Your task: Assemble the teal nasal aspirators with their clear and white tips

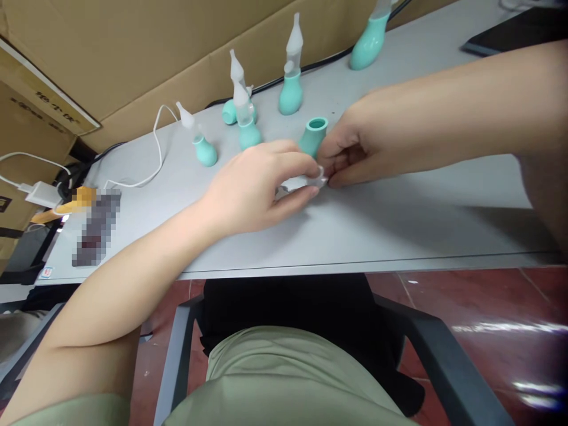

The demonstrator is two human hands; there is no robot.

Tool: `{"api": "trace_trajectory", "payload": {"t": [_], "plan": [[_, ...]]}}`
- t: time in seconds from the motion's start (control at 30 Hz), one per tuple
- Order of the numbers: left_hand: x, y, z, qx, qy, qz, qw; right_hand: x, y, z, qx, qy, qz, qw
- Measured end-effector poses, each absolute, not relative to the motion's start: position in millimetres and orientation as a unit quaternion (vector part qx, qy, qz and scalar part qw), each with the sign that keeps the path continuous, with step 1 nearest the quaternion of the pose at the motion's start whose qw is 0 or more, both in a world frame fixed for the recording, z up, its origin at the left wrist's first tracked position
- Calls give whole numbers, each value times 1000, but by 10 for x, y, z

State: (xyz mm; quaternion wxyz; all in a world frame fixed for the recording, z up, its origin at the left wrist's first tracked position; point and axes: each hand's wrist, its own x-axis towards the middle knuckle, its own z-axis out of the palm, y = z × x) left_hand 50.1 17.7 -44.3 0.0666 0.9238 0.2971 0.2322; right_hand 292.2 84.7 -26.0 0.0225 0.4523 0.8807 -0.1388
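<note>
My left hand [261, 183] and my right hand [359, 145] meet over the grey table [399, 219], both pinched on a small clear plastic piece [306, 180] held between their fingertips. Just behind the fingers stands an open teal rubber bulb [314, 135] with no tip on it. Farther back are assembled teal bulbs with clear nozzles: one lying at the left [202, 145], one upright [246, 121] and a taller one [291, 77].
Another teal bulb [370, 38] stands at the far back right, near a dark flat device [515, 29]. A white cable [155, 148] and charger [42, 194] lie at the left edge beside a blurred object [95, 228]. Cardboard boxes [133, 53] wall the back.
</note>
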Motion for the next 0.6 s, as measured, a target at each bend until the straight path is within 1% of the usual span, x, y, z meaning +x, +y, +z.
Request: {"api": "trace_trajectory", "payload": {"t": [0.07, 0.1, 0.23, 0.3, 0.37, 0.43, 0.53, 0.6], "plan": [[492, 199, -460, 921, 301, 238, 62, 2889, 800, -239, 478, 863, -146, 76], [482, 212, -468, 918, 303, 246, 65, 2872, 773, -219, 482, 859, -150, 86], [432, 241, -471, 901, 318, 275, 103, 2832, 698, -131, 476, 863, -150, 79], [411, 239, -455, 894, 320, 286, 125, 2844, 694, -102, 475, 865, -151, 60], [392, 237, -435, 886, 316, 306, 144, 2883, 709, -87, 468, 869, -161, 16], [373, 245, -419, 879, 312, 321, 162, 2941, 728, -81, 437, 877, -191, -58], [341, 275, -414, 872, 313, 331, 179, 3011, 722, -64, 354, 885, -239, -184], [322, 295, -422, 866, 317, 344, 176, 3007, 681, -44, 332, 880, -244, -236]]}}
